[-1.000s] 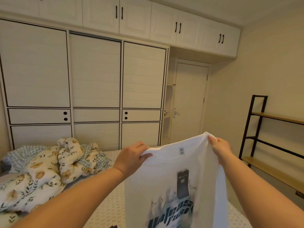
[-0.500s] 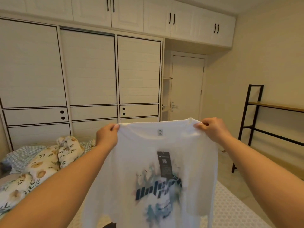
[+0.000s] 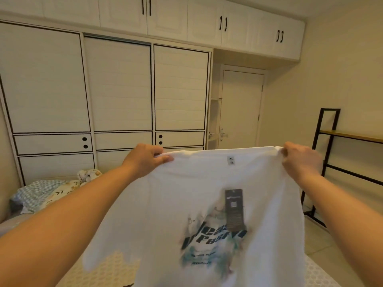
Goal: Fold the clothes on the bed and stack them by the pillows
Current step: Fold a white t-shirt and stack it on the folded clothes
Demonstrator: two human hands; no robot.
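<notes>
The white T-shirt hangs spread in the air above the bed, my left hand and right hand each pinching a shoulder. I judge it the spreading step; next I should lay it flat for folding.

Blurred print and tags on the white T-shirt

Dark slanted lettering is showing across the chest print, only fragments like "ea" and "Fas" reading through the blur; a faint "Be" is sitting to its left, and the neck label and dark hang tag are carrying marks too small to read
</notes>
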